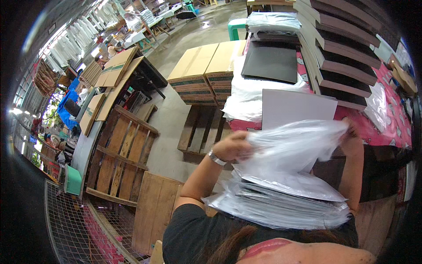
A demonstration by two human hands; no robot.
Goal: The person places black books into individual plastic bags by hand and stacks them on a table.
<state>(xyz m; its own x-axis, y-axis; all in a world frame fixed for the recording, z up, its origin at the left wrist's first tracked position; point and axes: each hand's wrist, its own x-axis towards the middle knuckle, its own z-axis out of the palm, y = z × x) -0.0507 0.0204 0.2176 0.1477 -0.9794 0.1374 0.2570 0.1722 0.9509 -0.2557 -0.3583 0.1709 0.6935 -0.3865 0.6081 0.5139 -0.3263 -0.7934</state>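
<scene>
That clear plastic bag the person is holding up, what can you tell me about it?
The clear plastic bag is thin, glossy and see-through, wrinkled and slack. It is stretched sideways between both hands: the left hand grips its left end, the right hand its right end. It hangs in front of a pale flat sheet on the table and above a stack of bagged dark flat items on the person's lap. Whether anything is inside cannot be told.

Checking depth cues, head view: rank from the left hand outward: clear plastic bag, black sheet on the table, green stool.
1. Clear plastic bag: in the left hand itself.
2. Black sheet: on the table, up and right.
3. Green stool: farthest, on the floor beyond the cardboard boxes.
</scene>
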